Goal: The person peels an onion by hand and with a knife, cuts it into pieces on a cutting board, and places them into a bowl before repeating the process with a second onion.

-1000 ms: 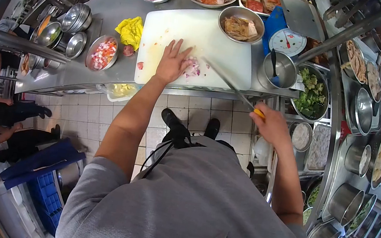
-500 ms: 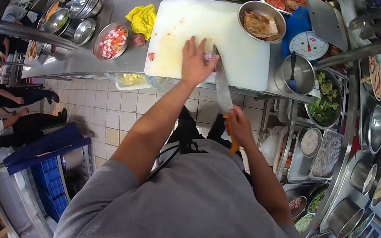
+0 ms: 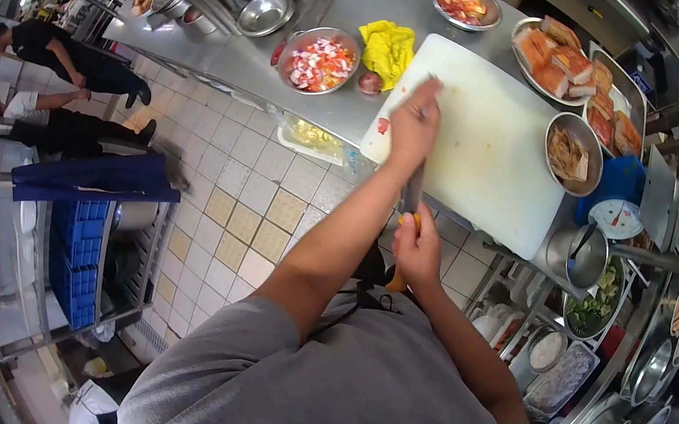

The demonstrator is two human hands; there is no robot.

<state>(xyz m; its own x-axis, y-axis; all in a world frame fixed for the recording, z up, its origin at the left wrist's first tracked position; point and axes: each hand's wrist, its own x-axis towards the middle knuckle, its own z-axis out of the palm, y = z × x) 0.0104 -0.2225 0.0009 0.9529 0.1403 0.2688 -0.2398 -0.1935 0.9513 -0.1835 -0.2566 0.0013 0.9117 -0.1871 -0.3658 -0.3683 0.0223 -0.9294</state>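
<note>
Right hand (image 3: 420, 247): we see it closed round the yellow handle of the knife (image 3: 414, 192), just short of the near edge of the cutting board (image 3: 498, 162).
Knife: the blade points toward the board, close beside the left forearm.
Left hand (image 3: 414, 126): palm down on the board's left end, fingers stretched out. It is blurred, so we cannot tell what lies beneath.
Bowl of diced vegetables (image 3: 319, 62): left of the board.
Yellow cloth (image 3: 388, 45): at the board's far-left corner.
Tray of sliced meat (image 3: 559, 60): beyond the board's far edge.

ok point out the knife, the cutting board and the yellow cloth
knife (image 3: 412, 192), head view, on the blade near the handle
cutting board (image 3: 490, 160), head view, on a bare part of its top
yellow cloth (image 3: 388, 45), head view, on its crumpled middle
</note>
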